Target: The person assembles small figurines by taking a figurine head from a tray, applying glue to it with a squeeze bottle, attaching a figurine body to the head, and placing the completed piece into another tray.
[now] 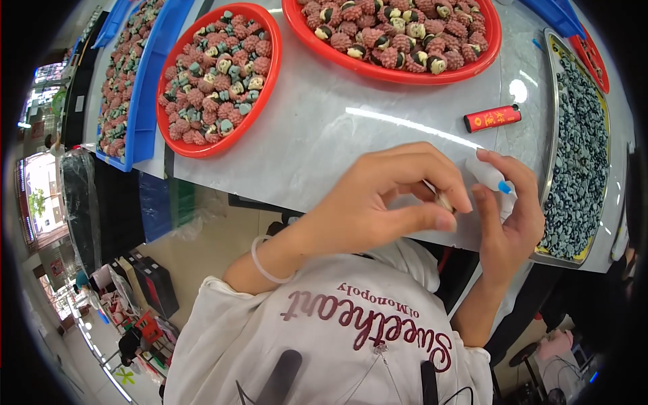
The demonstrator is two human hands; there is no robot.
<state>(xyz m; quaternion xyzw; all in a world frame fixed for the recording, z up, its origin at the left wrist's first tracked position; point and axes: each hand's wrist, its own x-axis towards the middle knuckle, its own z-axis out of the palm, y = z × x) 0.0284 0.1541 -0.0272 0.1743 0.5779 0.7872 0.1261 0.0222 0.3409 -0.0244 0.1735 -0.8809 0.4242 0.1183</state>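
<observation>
My left hand (378,192) has thumb and fingers brought together in a pinch. A small pale piece (443,202) shows between them, mostly hidden by the fingertips. Close to its right, my right hand (511,219) is raised with thumb and index finger apart in a curve. Through that gap a small white bottle (478,172) with a blue tip appears over the table; whether the fingers touch it is unclear. Beyond the right hand lies a red cylinder with black ends, like a lighter (493,118).
Two red oval baskets (275,67) (398,75) hold bumpy pinkish pieces with dark and cream parts. At the left stands a blue tray (143,125) of similar pieces. A metal tray (550,145) of small dark grey-green pieces lies at the right. The grey table (270,172) ends before my body.
</observation>
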